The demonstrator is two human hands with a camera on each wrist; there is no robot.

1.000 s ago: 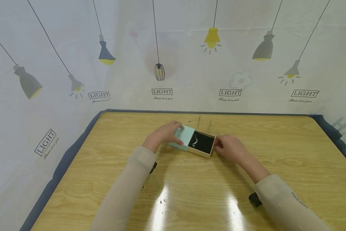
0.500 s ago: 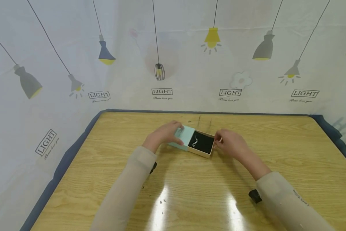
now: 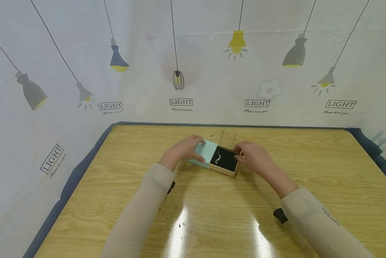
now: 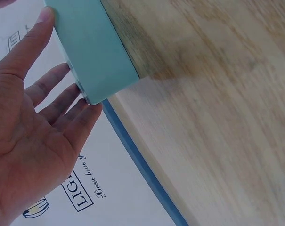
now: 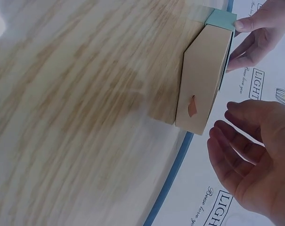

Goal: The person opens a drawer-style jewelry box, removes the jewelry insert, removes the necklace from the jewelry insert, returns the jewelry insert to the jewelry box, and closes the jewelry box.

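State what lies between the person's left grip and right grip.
The exposed part of the mint sleeve and the pulled-out drawer, where a silvery piece rests on a black insert. The head view shows this.

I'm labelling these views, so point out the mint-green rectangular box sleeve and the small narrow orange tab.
Mint-green rectangular box sleeve (image 4: pixel 94 51), left wrist view: middle of its visible face.
Small narrow orange tab (image 5: pixel 192 108), right wrist view: middle of its strip.
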